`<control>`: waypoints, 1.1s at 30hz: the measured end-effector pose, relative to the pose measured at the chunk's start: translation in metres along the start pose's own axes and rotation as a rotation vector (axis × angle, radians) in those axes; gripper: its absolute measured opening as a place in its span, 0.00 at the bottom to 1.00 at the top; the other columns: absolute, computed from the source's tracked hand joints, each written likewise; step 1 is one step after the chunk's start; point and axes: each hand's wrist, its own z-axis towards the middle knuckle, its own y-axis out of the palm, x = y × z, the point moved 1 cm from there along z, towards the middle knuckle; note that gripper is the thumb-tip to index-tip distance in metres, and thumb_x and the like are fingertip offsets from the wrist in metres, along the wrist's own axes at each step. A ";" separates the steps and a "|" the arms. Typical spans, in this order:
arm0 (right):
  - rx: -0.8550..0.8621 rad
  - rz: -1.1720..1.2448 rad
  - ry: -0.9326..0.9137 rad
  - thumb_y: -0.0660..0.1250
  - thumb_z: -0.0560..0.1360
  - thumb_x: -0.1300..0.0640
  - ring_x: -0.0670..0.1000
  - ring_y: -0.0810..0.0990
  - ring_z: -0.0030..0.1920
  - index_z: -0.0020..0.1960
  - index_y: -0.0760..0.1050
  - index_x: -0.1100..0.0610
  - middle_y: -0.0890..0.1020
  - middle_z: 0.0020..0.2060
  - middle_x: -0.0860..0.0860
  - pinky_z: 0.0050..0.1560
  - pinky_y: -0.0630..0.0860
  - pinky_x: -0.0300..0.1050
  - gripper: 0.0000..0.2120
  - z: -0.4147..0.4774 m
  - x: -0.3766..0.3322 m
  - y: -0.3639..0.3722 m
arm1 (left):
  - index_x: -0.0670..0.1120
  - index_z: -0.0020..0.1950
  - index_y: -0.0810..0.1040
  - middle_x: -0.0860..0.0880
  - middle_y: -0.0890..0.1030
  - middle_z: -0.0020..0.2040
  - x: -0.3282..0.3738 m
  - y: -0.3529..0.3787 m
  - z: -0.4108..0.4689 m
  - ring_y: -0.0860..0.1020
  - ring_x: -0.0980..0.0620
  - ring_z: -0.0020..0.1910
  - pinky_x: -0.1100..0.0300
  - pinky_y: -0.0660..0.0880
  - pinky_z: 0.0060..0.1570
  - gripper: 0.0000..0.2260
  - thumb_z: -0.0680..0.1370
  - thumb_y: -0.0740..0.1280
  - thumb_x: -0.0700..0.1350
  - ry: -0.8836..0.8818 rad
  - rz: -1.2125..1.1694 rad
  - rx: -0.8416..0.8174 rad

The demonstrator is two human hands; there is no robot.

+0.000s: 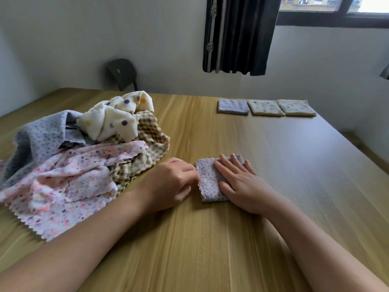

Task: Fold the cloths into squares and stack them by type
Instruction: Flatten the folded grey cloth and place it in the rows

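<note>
Unfolded pile [80, 161]: heaped at the table's left. Grey-purple, cream spotted, checked and pink floral cloths lie tangled together, probably the supply not yet folded, kept near the left arm.
Left hand [170, 184]: fingers curled, their tips against the left edge of the folded purple cloth [208, 182]. Whether they pinch it cannot be told; it looks to be squaring that edge.
Folded purple cloth: lies on the table near the front, between the two hands and partly under the right one.
Right hand [242, 182]: flat, with straight, slightly spread fingers pressing on the cloth, likely to hold the fold down.
Purple square [233, 106]: at the far right, first in a row and set by type, so the cloth in hand probably belongs on it.
Cream spotted squares [265, 107]: two, just beside each other.
Table [210, 239]: pale wood grain with a soft sheen at right.
Room: a dark chair [123, 73] behind the table, a dark curtain [240, 34], a window [336, 9] at top right, and plain walls.
</note>
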 end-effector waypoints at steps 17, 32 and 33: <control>-0.024 0.028 0.129 0.42 0.82 0.43 0.44 0.34 0.74 0.78 0.38 0.49 0.38 0.76 0.44 0.74 0.33 0.57 0.28 -0.014 0.013 0.003 | 0.45 0.77 0.38 0.49 0.37 0.78 0.048 0.045 0.043 0.38 0.54 0.76 0.43 0.37 0.73 0.29 0.82 0.44 0.56 -0.579 -0.060 -0.353; 0.202 0.013 0.078 0.40 0.77 0.47 0.48 0.39 0.77 0.78 0.48 0.53 0.47 0.78 0.49 0.75 0.35 0.51 0.31 -0.017 0.005 -0.001 | 0.49 0.68 0.70 0.53 0.71 0.68 0.019 0.024 0.019 0.67 0.55 0.68 0.54 0.58 0.69 0.21 0.77 0.58 0.56 -0.571 -0.123 0.089; 0.211 0.048 0.043 0.38 0.76 0.44 0.47 0.42 0.77 0.78 0.52 0.52 0.50 0.78 0.48 0.75 0.37 0.49 0.32 -0.017 0.001 -0.002 | 0.50 0.66 0.72 0.54 0.73 0.66 0.019 0.020 0.018 0.69 0.55 0.66 0.54 0.61 0.66 0.22 0.76 0.57 0.58 -0.505 -0.143 0.101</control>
